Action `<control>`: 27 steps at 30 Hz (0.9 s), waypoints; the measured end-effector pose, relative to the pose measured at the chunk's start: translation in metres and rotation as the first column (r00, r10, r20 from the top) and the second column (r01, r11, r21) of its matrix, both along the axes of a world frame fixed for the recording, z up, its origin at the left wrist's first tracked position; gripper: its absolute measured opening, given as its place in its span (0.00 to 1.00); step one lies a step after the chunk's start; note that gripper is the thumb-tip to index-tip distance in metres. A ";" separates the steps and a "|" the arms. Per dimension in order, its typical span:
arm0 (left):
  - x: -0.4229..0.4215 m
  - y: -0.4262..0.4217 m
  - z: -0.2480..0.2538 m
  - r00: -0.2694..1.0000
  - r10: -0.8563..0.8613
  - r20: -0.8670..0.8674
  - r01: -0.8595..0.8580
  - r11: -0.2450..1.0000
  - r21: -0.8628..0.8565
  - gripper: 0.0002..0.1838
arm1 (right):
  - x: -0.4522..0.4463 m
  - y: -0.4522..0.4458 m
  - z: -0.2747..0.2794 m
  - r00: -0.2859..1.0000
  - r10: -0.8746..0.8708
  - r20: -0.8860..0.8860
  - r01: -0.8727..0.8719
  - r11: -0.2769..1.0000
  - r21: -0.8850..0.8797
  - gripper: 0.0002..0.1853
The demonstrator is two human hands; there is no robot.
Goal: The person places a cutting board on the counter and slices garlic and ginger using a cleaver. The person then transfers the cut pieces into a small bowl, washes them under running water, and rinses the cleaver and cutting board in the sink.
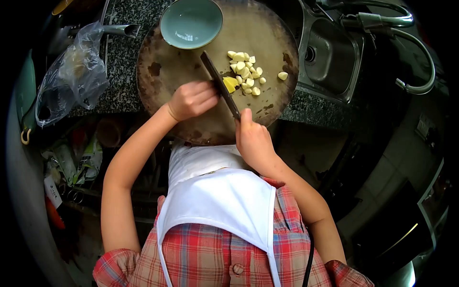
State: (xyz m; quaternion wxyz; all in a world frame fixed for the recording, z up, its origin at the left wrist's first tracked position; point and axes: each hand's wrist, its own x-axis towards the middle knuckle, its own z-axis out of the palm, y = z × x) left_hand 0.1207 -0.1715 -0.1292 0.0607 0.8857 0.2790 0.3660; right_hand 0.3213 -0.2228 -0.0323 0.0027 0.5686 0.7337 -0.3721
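A dark cleaver (217,79), seen edge-on, stands over the round wooden board (181,112). My right hand (256,143) is closed round its handle at the near end. On the blade's left side is my left hand (193,99), its fingers together and their tips hidden against the blade; what they hold, if anything, cannot be made out. Just right of the blade lies a yellow piece (230,84), partly covered by it. Several pale garlic-like cloves (245,71) are heaped beyond that, with one clove (283,75) apart to the right.
A light green bowl (191,24) rests at the board's far edge. To the right is a metal sink (330,52) with a faucet (382,20). A clear plastic bag (79,67) hangs over the counter's left part. Dark speckled countertop (123,57) borders the board.
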 end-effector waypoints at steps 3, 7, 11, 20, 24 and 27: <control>-0.002 0.001 0.003 0.999 0.028 -0.039 -0.028 1.000 -0.008 0.06 | -0.002 0.001 0.002 1.000 0.002 0.026 -0.003 1.000 0.019 0.09; 0.001 0.001 -0.001 0.999 -0.017 -0.044 0.018 1.000 0.012 0.06 | 0.007 -0.001 0.010 0.998 0.025 0.066 -0.023 0.999 -0.037 0.10; -0.004 -0.001 -0.005 0.997 -0.040 -0.069 0.037 0.999 -0.037 0.05 | -0.007 0.001 -0.005 0.997 0.011 0.072 -0.012 1.000 0.006 0.10; -0.001 -0.008 0.001 0.997 -0.040 -0.063 0.037 0.999 -0.038 0.10 | 0.030 0.010 0.002 0.976 -0.125 -0.178 0.126 0.992 -0.003 0.10; 0.014 -0.029 0.021 0.999 -0.033 -0.041 0.023 0.976 -0.219 0.11 | 0.054 0.011 0.027 0.905 -0.324 -0.276 0.287 0.943 -0.168 0.08; 0.021 -0.038 0.025 0.964 0.209 0.167 -0.085 0.832 -0.549 0.13 | 0.060 0.022 0.029 0.725 -0.543 -0.423 0.366 0.825 -0.431 0.07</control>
